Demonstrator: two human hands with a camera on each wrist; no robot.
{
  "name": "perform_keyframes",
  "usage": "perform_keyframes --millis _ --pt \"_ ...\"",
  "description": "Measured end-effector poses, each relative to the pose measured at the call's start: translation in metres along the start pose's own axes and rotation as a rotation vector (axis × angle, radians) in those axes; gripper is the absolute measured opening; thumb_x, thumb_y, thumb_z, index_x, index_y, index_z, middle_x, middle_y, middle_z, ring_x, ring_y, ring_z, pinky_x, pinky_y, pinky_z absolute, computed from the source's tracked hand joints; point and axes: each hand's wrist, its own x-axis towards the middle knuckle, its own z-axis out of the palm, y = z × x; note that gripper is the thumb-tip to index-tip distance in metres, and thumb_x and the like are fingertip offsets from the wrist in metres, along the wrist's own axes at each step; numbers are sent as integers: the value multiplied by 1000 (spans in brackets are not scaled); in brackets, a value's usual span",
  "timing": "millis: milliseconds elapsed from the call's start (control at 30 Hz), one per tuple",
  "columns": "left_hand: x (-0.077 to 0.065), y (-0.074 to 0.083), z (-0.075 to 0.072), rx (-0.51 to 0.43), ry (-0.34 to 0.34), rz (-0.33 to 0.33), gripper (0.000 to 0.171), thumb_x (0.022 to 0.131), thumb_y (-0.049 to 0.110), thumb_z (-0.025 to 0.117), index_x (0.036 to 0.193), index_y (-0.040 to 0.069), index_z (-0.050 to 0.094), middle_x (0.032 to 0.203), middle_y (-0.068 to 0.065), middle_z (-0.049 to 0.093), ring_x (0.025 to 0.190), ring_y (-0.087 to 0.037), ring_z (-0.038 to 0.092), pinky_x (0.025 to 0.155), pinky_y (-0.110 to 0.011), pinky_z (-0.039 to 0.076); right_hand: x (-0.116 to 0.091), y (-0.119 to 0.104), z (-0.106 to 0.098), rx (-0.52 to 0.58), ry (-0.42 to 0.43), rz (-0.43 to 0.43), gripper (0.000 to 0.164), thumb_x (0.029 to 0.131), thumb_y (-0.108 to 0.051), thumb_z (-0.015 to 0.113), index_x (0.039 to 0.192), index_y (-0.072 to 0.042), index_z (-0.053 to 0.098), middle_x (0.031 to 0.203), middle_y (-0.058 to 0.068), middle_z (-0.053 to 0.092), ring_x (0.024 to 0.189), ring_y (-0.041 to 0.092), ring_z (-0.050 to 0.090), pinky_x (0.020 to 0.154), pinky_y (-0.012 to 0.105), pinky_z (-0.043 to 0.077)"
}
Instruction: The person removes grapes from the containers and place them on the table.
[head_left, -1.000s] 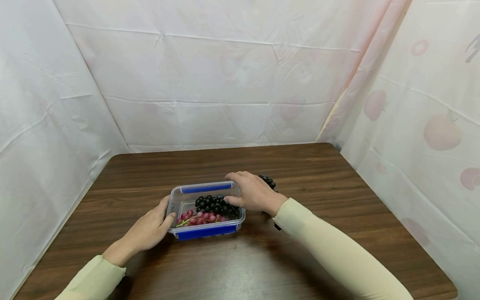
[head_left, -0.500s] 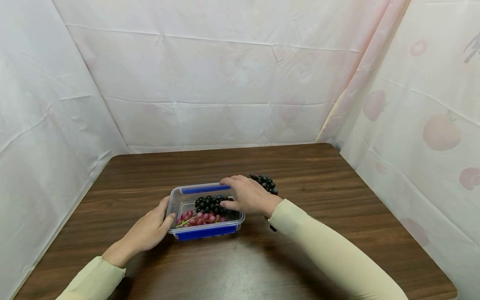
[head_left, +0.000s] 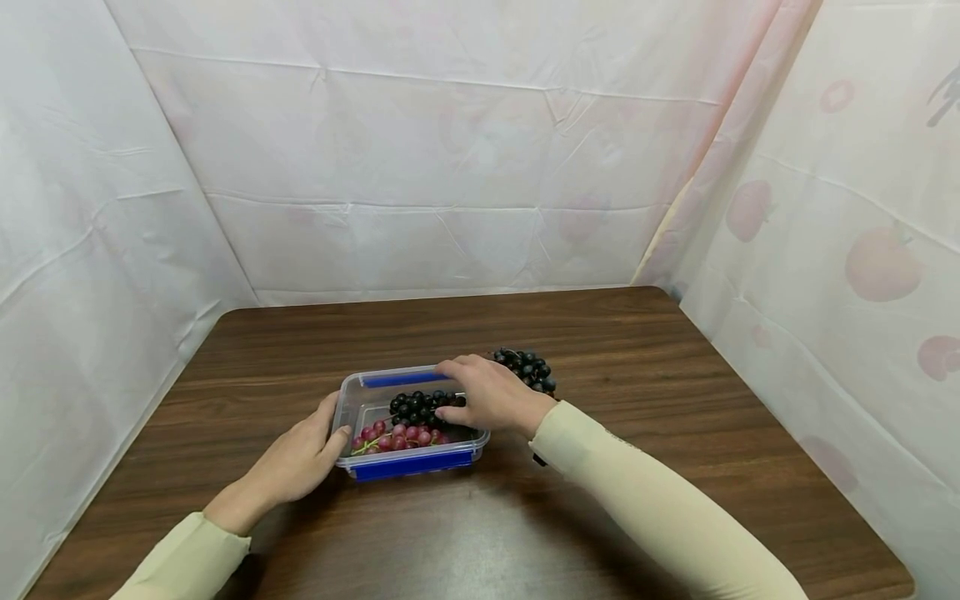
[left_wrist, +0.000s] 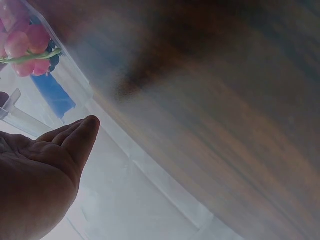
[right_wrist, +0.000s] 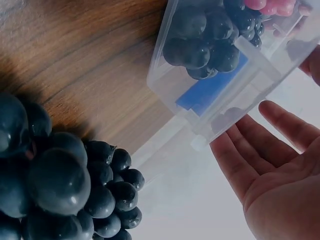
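A clear plastic food container [head_left: 367, 411] with blue clips stands on the table, without a lid. Red grapes [head_left: 400, 435] lie along its near side, and black grapes [head_left: 416, 407] fill its right part. My left hand [head_left: 297, 457] holds the container's left wall, thumb over the rim and fingers outside. Over the right end is my right hand [head_left: 495, 396], fingers at the far rim and thumb above the black grapes. In the right wrist view its fingers [right_wrist: 250, 150] look fairly straight beside the container's edge. Part of the black grapes is hidden under this hand.
Just behind the right hand, another bunch of black grapes [head_left: 528, 369] rests on the brown wooden table [head_left: 615, 350]; it looms large in the right wrist view. White sheets [head_left: 450, 167] surround the table at the back and both sides.
My right hand has slid a little to the left over the container, uncovering more of the black bunch behind it. Left hand and container stay put.
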Motion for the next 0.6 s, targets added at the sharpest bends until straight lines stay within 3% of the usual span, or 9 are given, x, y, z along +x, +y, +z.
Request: perform_keyframes --millis 600 --pt "-1 0 2 1 12 1 59 108 23 51 159 5 28 122 -12 67 103 -22 66 86 -53 53 5 -8 9 -99 -40 2 61 97 -43 70 150 -19 51 151 8 51 136 25 51 101 42 50"
